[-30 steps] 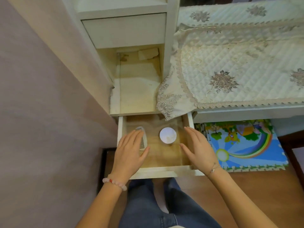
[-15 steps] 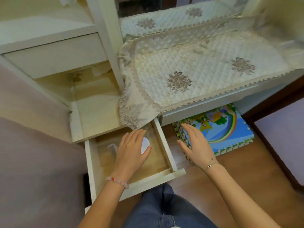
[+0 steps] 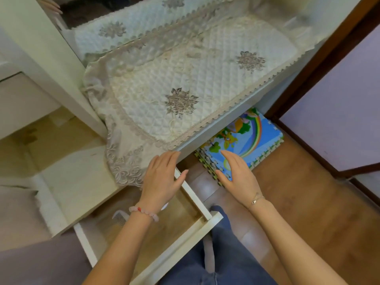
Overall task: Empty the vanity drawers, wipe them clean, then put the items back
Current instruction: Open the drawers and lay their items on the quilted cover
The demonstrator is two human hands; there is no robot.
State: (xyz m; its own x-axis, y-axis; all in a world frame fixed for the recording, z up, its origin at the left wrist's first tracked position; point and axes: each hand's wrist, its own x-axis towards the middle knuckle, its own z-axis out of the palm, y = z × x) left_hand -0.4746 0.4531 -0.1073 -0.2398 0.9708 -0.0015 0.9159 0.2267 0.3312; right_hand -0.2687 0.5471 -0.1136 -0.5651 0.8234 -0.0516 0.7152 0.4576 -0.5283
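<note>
— What differs from half a second ago?

— The left hand [image 3: 162, 182] hovered over the round white disc [image 3: 165, 207] in the middle of the drawer [image 3: 178, 245]; now it lies toward the drawer's far right corner, its thumb above the right wall. Whether it touches the wood cannot be told. The right hand [image 3: 236, 173] has moved from beside the drawer to above the foam mat [image 3: 253, 132].

— And the fingers?

— Both hands are spread flat with fingers straight, grasping nothing.

— What does the drawer hold?

— It stands pulled out, with one comb [image 3: 120, 218] by its left wall and one disc, now only a sliver showing beside the left wrist.

— Other counts?

— Two hands and two bracelets: one bead bracelet [image 3: 144, 212] on the left wrist, one thin chain [image 3: 256, 200] on the right. One quilted cloth [image 3: 181, 89] covers the vanity top.

— Any writing?

— The mat shows a rainbow and cartoon shapes; lettering is too blurred to tell.
</note>
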